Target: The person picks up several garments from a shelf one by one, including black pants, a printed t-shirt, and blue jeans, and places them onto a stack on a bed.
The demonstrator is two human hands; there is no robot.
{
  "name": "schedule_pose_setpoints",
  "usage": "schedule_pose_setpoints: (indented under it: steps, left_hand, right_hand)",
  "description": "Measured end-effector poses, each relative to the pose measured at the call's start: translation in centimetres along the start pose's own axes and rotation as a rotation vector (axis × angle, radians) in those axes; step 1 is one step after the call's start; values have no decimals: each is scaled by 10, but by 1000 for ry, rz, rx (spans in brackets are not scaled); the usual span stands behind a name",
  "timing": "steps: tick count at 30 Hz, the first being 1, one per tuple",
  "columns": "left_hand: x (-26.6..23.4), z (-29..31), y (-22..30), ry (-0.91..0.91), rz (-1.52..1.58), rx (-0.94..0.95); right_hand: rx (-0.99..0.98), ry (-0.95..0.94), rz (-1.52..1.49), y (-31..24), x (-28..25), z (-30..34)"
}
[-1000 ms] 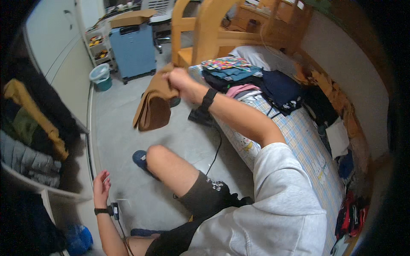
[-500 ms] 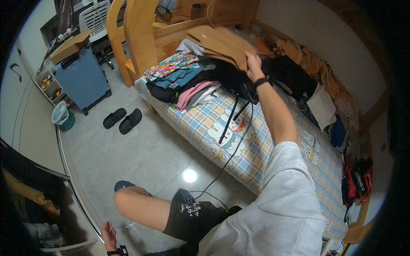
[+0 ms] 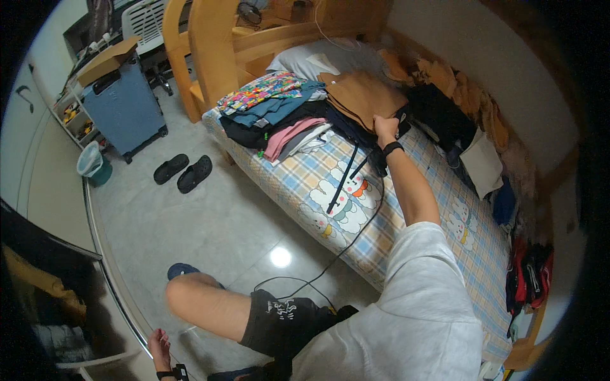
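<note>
My right hand [image 3: 386,129] is closed on the near corner of a brown folded garment [image 3: 365,95]. The cloth lies flat on a dark pile of clothes on the bed. Just left of it are folded clothes: a multicoloured patterned piece [image 3: 260,91], a teal one [image 3: 279,112] and a pink one [image 3: 292,136]. Two black straps [image 3: 343,181] stick out below the pile. At the lower left, my left hand [image 3: 160,348] hangs beside the open wardrobe with its fingers loosely apart and nothing in it.
The bed has a plaid sheet [image 3: 406,190], a grey pillow [image 3: 311,56] and more clothes [image 3: 441,114] along the wall. A black cable [image 3: 337,257] runs from bed to floor. Black clogs [image 3: 194,174], a blue suitcase [image 3: 124,111], a bin [image 3: 95,166] and an open wardrobe [image 3: 95,311] stand left.
My right hand has lowered the brown garment onto the dark pile, bringing it down and to the right. The grey pillow behind is now uncovered. My left hand has barely moved.
</note>
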State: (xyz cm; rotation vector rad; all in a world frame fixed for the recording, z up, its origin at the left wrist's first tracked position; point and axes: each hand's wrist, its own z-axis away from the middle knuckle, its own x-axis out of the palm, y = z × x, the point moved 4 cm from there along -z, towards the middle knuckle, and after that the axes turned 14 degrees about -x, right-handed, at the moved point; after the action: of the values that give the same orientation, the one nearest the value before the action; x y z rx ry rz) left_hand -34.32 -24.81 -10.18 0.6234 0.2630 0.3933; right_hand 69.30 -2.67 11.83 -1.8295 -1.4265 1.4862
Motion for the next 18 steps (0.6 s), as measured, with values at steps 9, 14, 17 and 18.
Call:
schedule_pose_setpoints:
  steps: [9,14,17,18]
  left_hand:
    - [32,79,46,182,-1329,867]
    - [3,84,41,243,-1305,1013]
    - [-13,121,63,409,-1255,1117]
    - [-10,131,71,425,-1218,1141]
  right_hand:
    - [-951,-850,6,-75,51,167]
    - [-1440,-1256,-284,-201,51,329]
    - [-1690,-1420,-402,-315,-10,449]
    - [-1755,-1473,-451,-337,-21,480]
